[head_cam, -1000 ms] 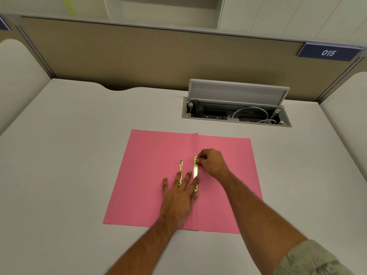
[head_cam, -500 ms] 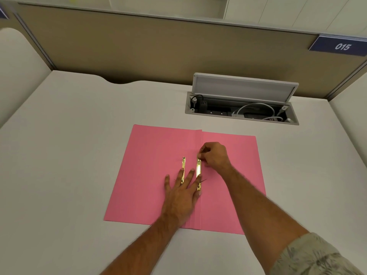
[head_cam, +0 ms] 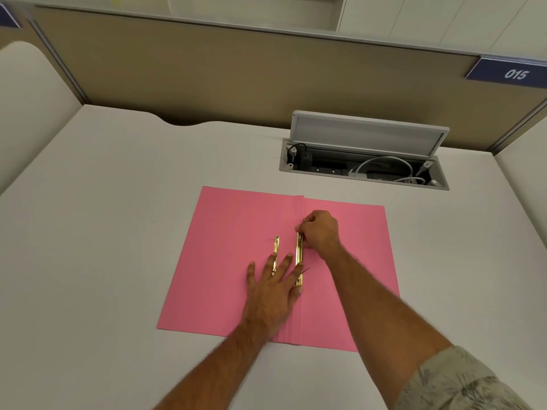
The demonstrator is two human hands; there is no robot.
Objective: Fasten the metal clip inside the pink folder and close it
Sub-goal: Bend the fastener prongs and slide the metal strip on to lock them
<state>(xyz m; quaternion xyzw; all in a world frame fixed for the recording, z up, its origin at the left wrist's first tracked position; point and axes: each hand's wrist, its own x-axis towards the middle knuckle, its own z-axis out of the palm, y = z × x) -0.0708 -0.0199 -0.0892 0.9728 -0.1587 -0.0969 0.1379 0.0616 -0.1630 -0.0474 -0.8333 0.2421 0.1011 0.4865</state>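
Hands point(head_cam: 273, 291) unmoved on pink folder point(head_cam: 225, 261); open cable box point(head_cam: 362, 170) beyond.

The only readable text is the number "015" in white slanted digits on a dark blue plate point(head_cam: 509, 73) at the upper right of the frame, fixed to the top edge of the tan divider point(head_cam: 236, 75). A second blue plate point(head_cam: 8, 17) at the upper left edge is cut off, nothing legible on it.

Both hands, left point(head_cam: 273, 287) and right point(head_cam: 321, 229), press gold clip point(head_cam: 299, 255) on open pink folder point(head_cam: 231, 261).
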